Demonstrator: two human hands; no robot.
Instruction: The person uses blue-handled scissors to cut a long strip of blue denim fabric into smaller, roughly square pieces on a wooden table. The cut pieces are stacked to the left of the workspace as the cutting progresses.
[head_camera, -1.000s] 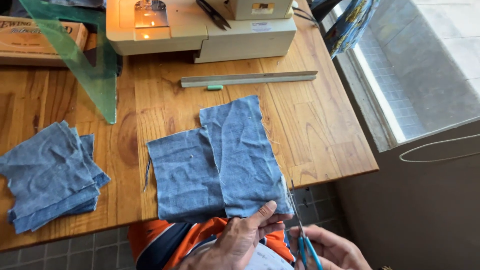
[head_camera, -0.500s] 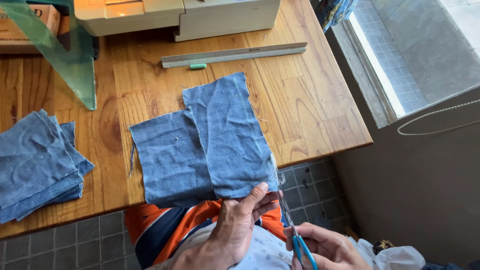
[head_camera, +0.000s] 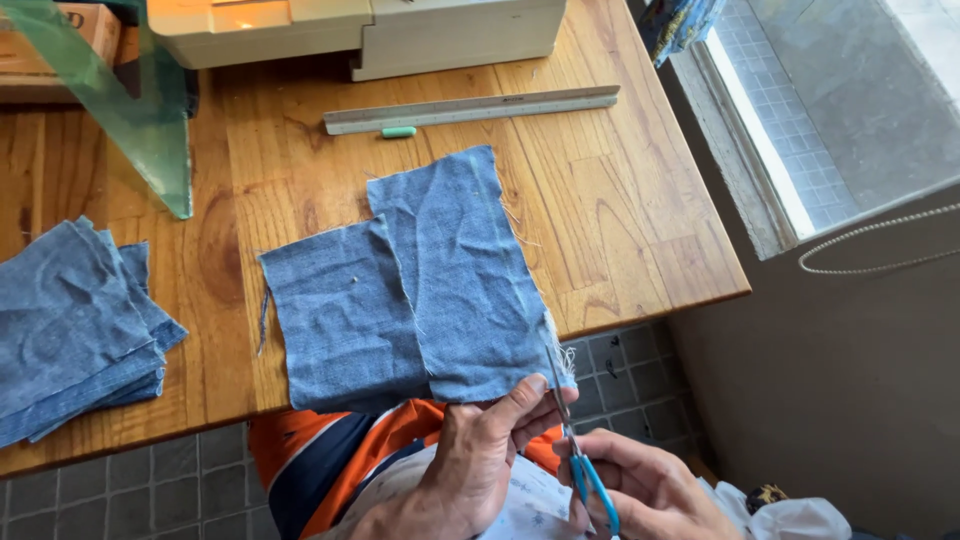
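Far left: stack of denim squares (head_camera: 75, 325) on the wooden table (head_camera: 640, 230), hanging slightly over the near edge. Behind it, green transparent set square (head_camera: 140, 120) standing upright, wooden box (head_camera: 50, 45) behind that. Cream sewing machine (head_camera: 400, 30) along the far edge; in front of it a grey ruler (head_camera: 470, 108) lying flat, small green chalk piece (head_camera: 398, 132) just beside its near side.

Centre: joined denim piece (head_camera: 420, 290), two panels sewn side by side, right panel set further back than the left. It lies flat on the table, near edge hanging over toward the person.

Left hand (head_camera: 475, 455) pinches the near right corner of the denim piece, thumb on top, fingers underneath – closed grip on the cloth.

Right hand (head_camera: 640, 490) grips blue-handled scissors (head_camera: 575, 440), fingers closed round the handles. Blades run up along the frayed right edge of the denim, tips touching the fringe. Blade opening looks narrow.

Right: window ledge, bead cord (head_camera: 880, 245) hanging against the wall.
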